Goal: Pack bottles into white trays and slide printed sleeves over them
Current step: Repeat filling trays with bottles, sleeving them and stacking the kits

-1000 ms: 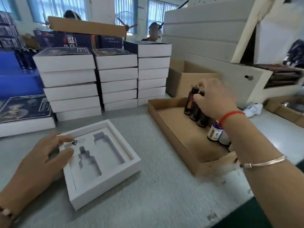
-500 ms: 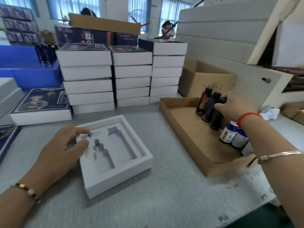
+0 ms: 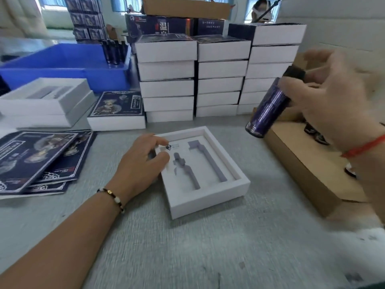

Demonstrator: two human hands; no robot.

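Bottle (image 3: 268, 107) in right hand (image 3: 333, 101)

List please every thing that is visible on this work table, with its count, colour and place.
white tray: one, white, centre, cut-outs empty
bottle: one, dark purple, black cap, held tilted above the table, right of the tray
cardboard tray: one, brown, right, more bottles inside
stacked boxes: three stacks, white, behind the tray
printed sleeves: several, dark blue, flat at left
blue bin: one, far left
open trays: two stacked, white, left
left hand: rests on the tray's left edge
right hand: grips the bottle
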